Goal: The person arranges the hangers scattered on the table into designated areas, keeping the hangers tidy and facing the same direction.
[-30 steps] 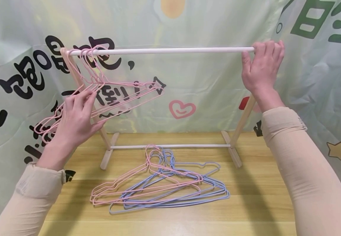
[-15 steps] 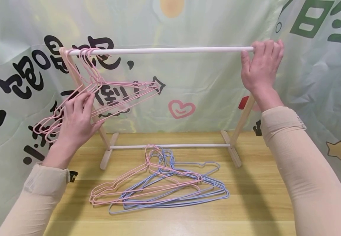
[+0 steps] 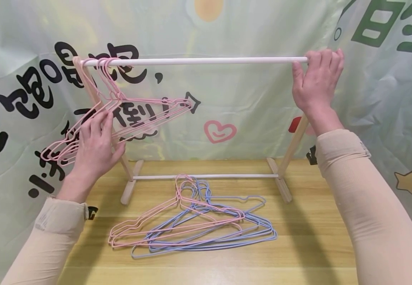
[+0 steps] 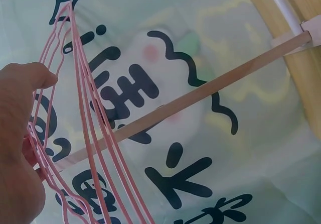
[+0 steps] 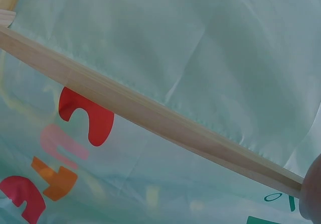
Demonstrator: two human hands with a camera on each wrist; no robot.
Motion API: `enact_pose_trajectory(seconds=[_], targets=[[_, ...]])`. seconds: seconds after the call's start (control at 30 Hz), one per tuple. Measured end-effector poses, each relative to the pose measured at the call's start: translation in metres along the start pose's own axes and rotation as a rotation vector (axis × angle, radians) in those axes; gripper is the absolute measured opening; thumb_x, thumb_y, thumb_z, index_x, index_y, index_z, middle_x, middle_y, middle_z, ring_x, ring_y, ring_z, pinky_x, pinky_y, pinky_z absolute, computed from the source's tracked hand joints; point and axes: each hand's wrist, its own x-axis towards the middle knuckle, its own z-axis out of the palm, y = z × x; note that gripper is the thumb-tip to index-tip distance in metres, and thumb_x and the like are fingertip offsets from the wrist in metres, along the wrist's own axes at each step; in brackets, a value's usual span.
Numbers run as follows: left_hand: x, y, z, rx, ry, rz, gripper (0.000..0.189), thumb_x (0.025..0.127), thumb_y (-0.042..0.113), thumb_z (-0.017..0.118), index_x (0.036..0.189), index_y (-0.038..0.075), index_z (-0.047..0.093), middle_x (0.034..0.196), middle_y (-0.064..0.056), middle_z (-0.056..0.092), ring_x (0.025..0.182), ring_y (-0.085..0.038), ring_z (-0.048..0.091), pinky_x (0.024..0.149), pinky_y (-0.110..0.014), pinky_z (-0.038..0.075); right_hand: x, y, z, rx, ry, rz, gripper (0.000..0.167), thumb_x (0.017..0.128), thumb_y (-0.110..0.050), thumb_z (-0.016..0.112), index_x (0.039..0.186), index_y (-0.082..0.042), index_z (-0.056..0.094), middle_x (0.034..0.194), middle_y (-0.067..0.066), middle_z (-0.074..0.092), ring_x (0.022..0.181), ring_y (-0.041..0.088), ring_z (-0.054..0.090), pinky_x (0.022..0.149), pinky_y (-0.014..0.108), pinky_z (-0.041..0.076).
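Observation:
Several pink wire hangers (image 3: 156,100) hang by their hooks at the left end of the white top rod (image 3: 206,61) of a clothes rack. My left hand (image 3: 97,144) holds the bunch just below the necks, its fingers over the shoulder wires. In the left wrist view the thumb (image 4: 45,76) lies on one side of the wires and the fingertips on the other. My right hand (image 3: 316,79) grips the rack's top right corner, with the fingers over the rod's end and the thumb in front. Only a bit of that hand shows in the right wrist view.
On the wooden table (image 3: 206,273) lies an overlapping pile of pink hangers (image 3: 138,221) and blue hangers (image 3: 263,221), just in front of the rack's lower rod (image 3: 234,175). Wooden legs (image 3: 293,138) stand at both sides. A printed cloth (image 3: 256,118) hangs behind.
The hanging pink hangers have drawn closer together toward the left end. My left hand has shifted slightly with them, its forearm a little to the right. My right hand stays put.

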Motion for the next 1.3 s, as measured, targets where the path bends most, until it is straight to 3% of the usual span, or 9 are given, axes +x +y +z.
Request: enact_pose_trajectory(seconds=[0.27,0.53,0.67,0.83,1.1,1.3], targets=[[-0.003,0.005,-0.002,-0.007,0.017,-0.013,0.089,0.083,0.020,0.072,0.157,-0.006,0.031,0.159,-0.028,0.028,0.135,-0.052,0.027,0.108,-0.062,0.026,0.000,0.001,-0.001,-0.009,-0.018,0.024,0.062,0.108,-0.056,0.030,0.126,0.001,0.048,0.120,0.022,0.042,0.126,0.042,0.033,0.125,0.040,-0.003],[-0.011,0.027,-0.007,-0.079,0.061,-0.049,0.089,0.084,0.023,0.070,0.158,-0.006,0.030,0.162,-0.028,0.026,0.135,-0.053,0.027,0.112,-0.063,0.021,0.000,0.003,-0.003,-0.013,-0.019,0.025,0.062,0.108,-0.056,0.031,0.126,0.002,0.047,0.119,0.022,0.042,0.125,0.042,0.033,0.125,0.040,-0.003],[-0.021,0.039,-0.008,-0.119,0.104,-0.047,0.087,0.086,0.025,0.069,0.157,-0.008,0.031,0.160,-0.031,0.029,0.136,-0.055,0.028,0.115,-0.063,0.020,0.000,0.003,-0.003,-0.003,-0.012,0.017,0.061,0.108,-0.055,0.032,0.125,0.002,0.047,0.119,0.022,0.042,0.125,0.042,0.033,0.125,0.040,-0.002],[-0.036,0.052,-0.008,-0.168,0.101,-0.065,0.089,0.085,0.023,0.072,0.157,-0.007,0.031,0.161,-0.030,0.029,0.133,-0.056,0.028,0.111,-0.065,0.022,0.000,0.002,-0.003,0.001,-0.002,0.001,0.061,0.108,-0.055,0.030,0.124,0.002,0.047,0.119,0.023,0.041,0.124,0.043,0.033,0.125,0.043,-0.001],[-0.055,0.076,0.003,-0.284,0.187,-0.049,0.084,0.084,0.032,0.069,0.151,-0.011,0.040,0.154,-0.032,0.039,0.128,-0.057,0.036,0.104,-0.065,0.026,0.000,0.003,-0.004,-0.003,0.000,-0.013,0.062,0.109,-0.055,0.028,0.124,0.003,0.045,0.117,0.025,0.040,0.123,0.045,0.033,0.125,0.045,0.000],[-0.071,0.092,0.015,-0.326,0.135,-0.009,0.084,0.086,0.033,0.066,0.152,-0.012,0.038,0.152,-0.033,0.041,0.126,-0.056,0.039,0.105,-0.064,0.027,0.001,0.003,-0.004,0.000,-0.001,0.000,0.061,0.108,-0.055,0.030,0.125,0.002,0.046,0.118,0.023,0.041,0.124,0.043,0.033,0.125,0.044,-0.001]])
